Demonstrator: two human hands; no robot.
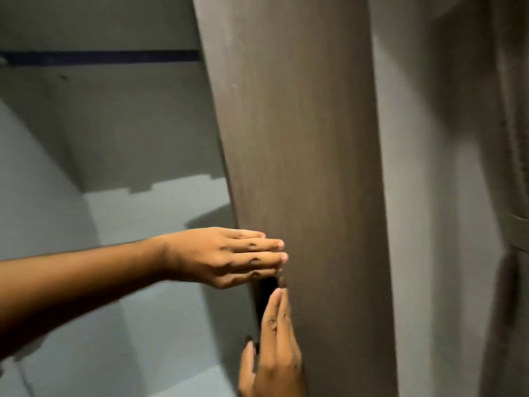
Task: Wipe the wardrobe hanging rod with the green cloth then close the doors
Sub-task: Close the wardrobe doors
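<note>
A brown wood-grain wardrobe door (297,138) stands in the middle of the head view, partly swung over the grey wardrobe interior (120,138). My left hand (226,257) reaches in from the left with flat fingers laid on the door near its edge. My right hand (274,348) comes up from below, fingers straight and together against the same door, just under the left hand. A dark blue hanging rod (100,57) runs across the top of the interior. No green cloth is in view.
A grey wall (429,196) lies to the right of the door, with a blurred curtain-like fabric (512,196) at the far right edge. The wardrobe's pale shelf floor (143,210) shows behind my left arm.
</note>
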